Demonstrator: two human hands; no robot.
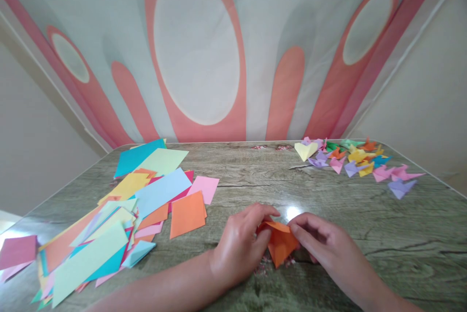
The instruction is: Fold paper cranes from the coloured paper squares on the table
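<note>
A partly folded orange paper (280, 246) lies on the wood-grain table (401, 249) in front of me. My left hand (241, 244) pinches its upper left edge with thumb and fingers. My right hand (324, 246) pinches the paper's right side, fingers curled together. Both hands rest low on the table, close together, with the paper between them.
A loose spread of coloured paper sheets (120, 215) covers the left of the table, an orange sheet (188, 215) nearest my hands. Several small folded paper figures (357, 161) lie at the far right. A patterned pink and grey cloth (197, 49) hangs behind the table.
</note>
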